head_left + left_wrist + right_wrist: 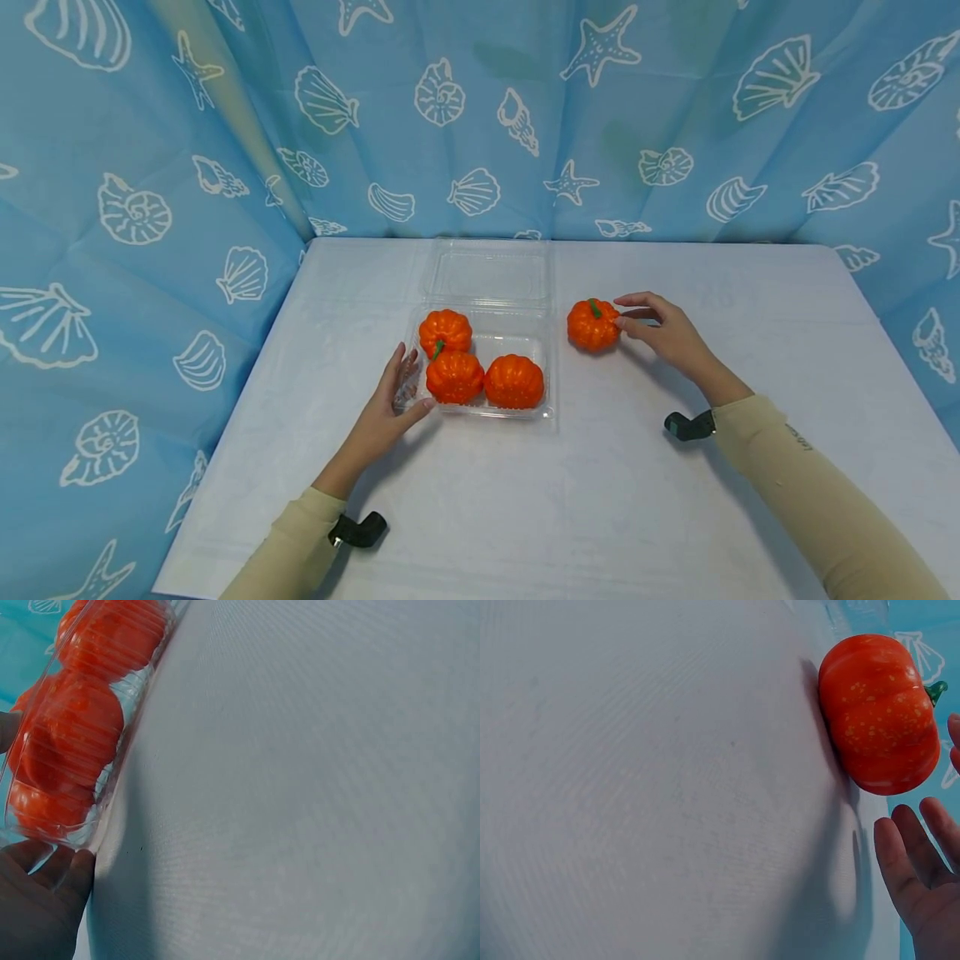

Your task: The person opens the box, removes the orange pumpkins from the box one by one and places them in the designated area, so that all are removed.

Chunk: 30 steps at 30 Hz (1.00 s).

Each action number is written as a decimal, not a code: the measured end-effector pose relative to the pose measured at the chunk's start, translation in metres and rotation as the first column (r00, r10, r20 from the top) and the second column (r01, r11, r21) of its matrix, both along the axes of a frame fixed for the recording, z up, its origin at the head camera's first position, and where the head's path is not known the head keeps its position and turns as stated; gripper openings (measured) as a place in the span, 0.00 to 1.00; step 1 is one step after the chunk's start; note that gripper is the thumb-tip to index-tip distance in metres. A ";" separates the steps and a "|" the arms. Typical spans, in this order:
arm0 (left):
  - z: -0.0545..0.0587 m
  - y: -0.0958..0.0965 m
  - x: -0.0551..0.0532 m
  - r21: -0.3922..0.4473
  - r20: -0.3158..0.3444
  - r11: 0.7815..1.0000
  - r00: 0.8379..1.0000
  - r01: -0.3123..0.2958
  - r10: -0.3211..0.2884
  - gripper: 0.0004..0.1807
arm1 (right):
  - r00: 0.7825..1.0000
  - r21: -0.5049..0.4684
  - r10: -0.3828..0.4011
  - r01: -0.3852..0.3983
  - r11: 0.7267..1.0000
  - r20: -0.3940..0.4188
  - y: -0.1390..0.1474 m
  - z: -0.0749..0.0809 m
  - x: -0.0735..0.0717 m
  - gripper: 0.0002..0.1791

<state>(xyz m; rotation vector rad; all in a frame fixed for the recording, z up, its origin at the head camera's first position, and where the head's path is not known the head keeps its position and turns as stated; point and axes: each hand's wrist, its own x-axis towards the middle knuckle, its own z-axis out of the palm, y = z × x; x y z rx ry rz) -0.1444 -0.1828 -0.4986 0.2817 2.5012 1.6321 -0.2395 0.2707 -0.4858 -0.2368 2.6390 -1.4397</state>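
Three orange toy pumpkins sit in a clear plastic clamshell box (513,344): one at the back left (447,327), one at the front left (455,380) and one at the front right (514,382). My left hand (381,423) touches the box's left side, its fingers fairly straight and the thumb by the front corner. A fourth pumpkin (593,327), with a green stem, stands on the table right of the box. Beside it my right hand (671,335) has its fingers extended; in the right wrist view a gap shows between the fingers (900,859) and that pumpkin (881,716).
The box's lid (489,275) lies folded back towards the rear of the white-covered table (600,500). Behind the table and along its left side hangs a blue curtain (480,150) with white seashell prints.
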 end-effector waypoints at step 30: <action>0.002 -0.001 0.003 0.033 -0.016 0.999 1.000 0.013 -0.012 0.53 | 0.985 -0.031 0.093 -0.098 0.995 -0.149 -0.023 0.021 0.008 0.19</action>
